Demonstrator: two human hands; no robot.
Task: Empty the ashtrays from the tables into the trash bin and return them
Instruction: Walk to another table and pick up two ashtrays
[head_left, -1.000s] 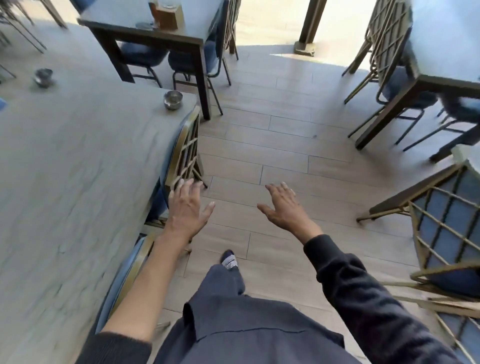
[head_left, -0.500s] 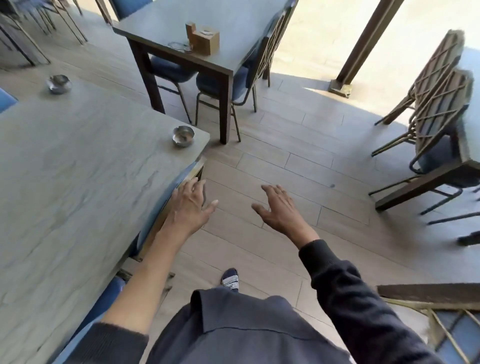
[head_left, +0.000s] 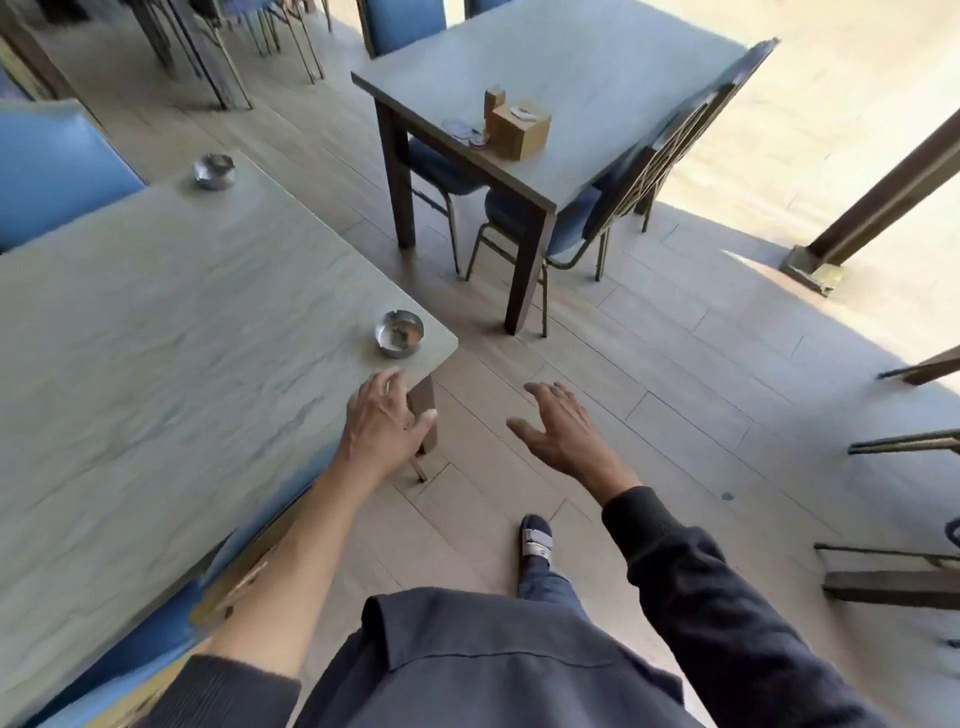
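A round metal ashtray (head_left: 399, 333) sits near the right corner of the long pale table (head_left: 156, 364), with some ash inside. A second metal ashtray (head_left: 214, 170) stands at the far edge of the same table. My left hand (head_left: 387, 418) hovers open over the table's corner, just short of the near ashtray. Over the floor, my right hand (head_left: 561, 428) is open with fingers spread and holds nothing. A third, glass ashtray (head_left: 464, 131) lies on the dark-legged table (head_left: 571, 78) ahead.
A wooden napkin box (head_left: 518, 130) stands on the far table. Blue padded chairs (head_left: 613, 208) are tucked under both tables. A dark post with a base (head_left: 826, 260) rises at the right, and more chair frames (head_left: 909, 441) line the right edge. Tiled floor lies between.
I have walked forward along the long table. The near ashtray now lies just ahead of my left hand, which has moved from beside the chair to over the table corner.
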